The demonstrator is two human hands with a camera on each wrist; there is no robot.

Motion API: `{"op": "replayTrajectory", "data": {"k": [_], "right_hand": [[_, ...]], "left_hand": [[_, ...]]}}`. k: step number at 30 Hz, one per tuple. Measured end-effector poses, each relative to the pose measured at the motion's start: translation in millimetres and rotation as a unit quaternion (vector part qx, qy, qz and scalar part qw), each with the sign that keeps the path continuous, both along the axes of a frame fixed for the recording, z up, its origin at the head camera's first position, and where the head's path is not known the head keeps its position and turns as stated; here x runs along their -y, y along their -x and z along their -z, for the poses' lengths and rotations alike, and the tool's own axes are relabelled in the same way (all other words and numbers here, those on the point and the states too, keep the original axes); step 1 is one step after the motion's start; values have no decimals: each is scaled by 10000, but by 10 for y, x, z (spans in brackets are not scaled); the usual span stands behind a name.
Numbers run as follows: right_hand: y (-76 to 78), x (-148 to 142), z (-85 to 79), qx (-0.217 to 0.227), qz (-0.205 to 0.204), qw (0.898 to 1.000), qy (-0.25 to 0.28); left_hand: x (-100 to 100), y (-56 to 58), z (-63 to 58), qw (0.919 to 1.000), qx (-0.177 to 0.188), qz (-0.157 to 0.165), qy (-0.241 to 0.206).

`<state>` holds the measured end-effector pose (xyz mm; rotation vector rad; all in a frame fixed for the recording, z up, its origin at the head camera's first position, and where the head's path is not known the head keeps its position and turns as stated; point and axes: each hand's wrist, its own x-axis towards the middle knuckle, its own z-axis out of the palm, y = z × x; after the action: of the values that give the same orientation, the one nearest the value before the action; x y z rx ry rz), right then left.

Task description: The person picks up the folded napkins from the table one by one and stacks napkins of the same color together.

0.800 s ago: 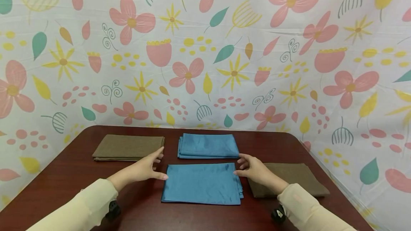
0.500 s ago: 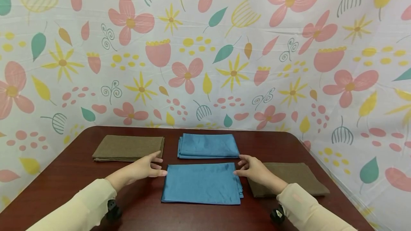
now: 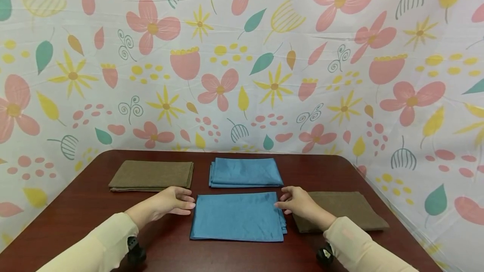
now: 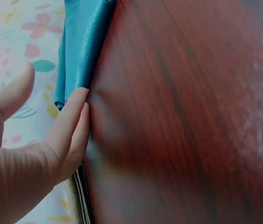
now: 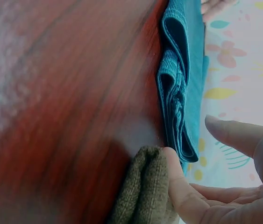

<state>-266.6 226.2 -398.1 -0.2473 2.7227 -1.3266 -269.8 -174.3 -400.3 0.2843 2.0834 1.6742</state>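
A folded blue cloth (image 3: 236,217) lies flat at the front middle of the table. At its left edge is my left hand (image 3: 166,205), thumb spread from fairly straight fingers; in the left wrist view, the fingertips (image 4: 82,95) meet the fold of the blue cloth (image 4: 85,46). My right hand (image 3: 300,205) is by the opposite edge, overlapping a folded brown cloth (image 3: 351,211). In the right wrist view its thumb stands off the blue cloth's layered side (image 5: 173,88), and a fingertip is right beside the brown cloth's fold (image 5: 143,186).
Behind the front cloth lies a second folded blue cloth (image 3: 245,172). Another folded brown cloth (image 3: 151,174) sits at the back left, just beyond my left hand. The dark wooden table (image 3: 166,251) ends at a flower-printed curtain (image 3: 227,133).
My left hand's fingers have come down and nearer, away from the back-left brown cloth, to the blue cloth's left edge. The right hand's fingers have dipped slightly. The cloths lie as before.
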Motion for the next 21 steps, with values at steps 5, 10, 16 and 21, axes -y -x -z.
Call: {"op": "replayTrajectory", "data": {"k": [5, 10, 16, 21], "right_hand": [[-17, 23, -1, 239, 157, 9994, 198], [-28, 55, -18, 382, 362, 9983, 269], [-38, 93, -17, 539, 710, 9957, 263], [-35, 110, 2, 626, 780, 9945, 315]], "left_hand": [[-22, -15, 11, 9993, -32, -339, 152], [-54, -20, 10, 9977, 154, -628, 182], [-93, -16, 38, 9975, 355, -608, 33], [-145, -12, 69, 9960, 360, -802, 180]]}}
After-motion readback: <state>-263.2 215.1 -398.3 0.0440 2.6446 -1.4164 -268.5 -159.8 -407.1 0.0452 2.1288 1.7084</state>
